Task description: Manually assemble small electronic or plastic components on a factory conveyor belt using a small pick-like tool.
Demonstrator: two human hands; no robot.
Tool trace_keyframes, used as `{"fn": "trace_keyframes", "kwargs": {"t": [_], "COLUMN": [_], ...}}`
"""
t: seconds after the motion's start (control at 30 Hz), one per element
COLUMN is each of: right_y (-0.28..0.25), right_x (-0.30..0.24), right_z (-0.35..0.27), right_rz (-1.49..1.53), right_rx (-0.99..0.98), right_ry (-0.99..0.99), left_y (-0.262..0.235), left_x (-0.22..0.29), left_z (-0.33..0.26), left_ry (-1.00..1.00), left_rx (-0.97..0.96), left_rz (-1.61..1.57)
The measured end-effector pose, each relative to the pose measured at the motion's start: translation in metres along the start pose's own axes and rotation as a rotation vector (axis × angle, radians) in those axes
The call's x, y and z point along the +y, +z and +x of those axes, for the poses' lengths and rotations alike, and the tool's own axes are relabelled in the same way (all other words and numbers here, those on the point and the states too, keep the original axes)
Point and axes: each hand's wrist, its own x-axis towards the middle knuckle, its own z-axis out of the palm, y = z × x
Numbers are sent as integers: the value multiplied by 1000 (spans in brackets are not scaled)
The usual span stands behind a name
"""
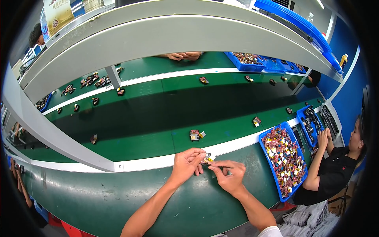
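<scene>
Above the green bench, close to its far edge, my two hands meet. Between the fingers of my left hand [184,165] is a small electronic assembly [206,160] with a dark casing and a white-and-yellow piece. My right hand [231,175] pinches a thin dark tool [224,167], its tip reaching to the assembly. Fingers cover much of both, so the exact contact cannot be made out. Just beyond, a similar assembly [194,135] with a yellow-and-white tab rests on the green conveyor belt [158,143].
A blue tray [282,197] heaped with small wired parts stands at my right. Past it, a co-worker [331,170] handles parts by another blue tray [299,112]. A grey frame beam [130,37] crosses overhead, with a slanting post [55,134] at left. Another person's hands [183,56] show across the belt.
</scene>
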Motion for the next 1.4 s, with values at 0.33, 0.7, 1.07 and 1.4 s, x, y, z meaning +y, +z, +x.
{"fn": "trace_keyframes", "kwargs": {"t": [0.33,0.7,1.07,1.4], "right_y": [5,12,6,2], "right_x": [-1,-1,8,14], "right_z": [1,-2,4,8], "right_rz": [-97,-146,113,288], "right_rx": [4,35,267,233], "right_ry": [-197,-309,65,413], "left_y": [-1,4,-105,-106], "left_x": [0,6,46,65], "left_z": [1,0,21,46], "left_ry": [12,16,226,559], "left_rx": [-17,70,553,767], "left_rz": [85,166,250,1377]}}
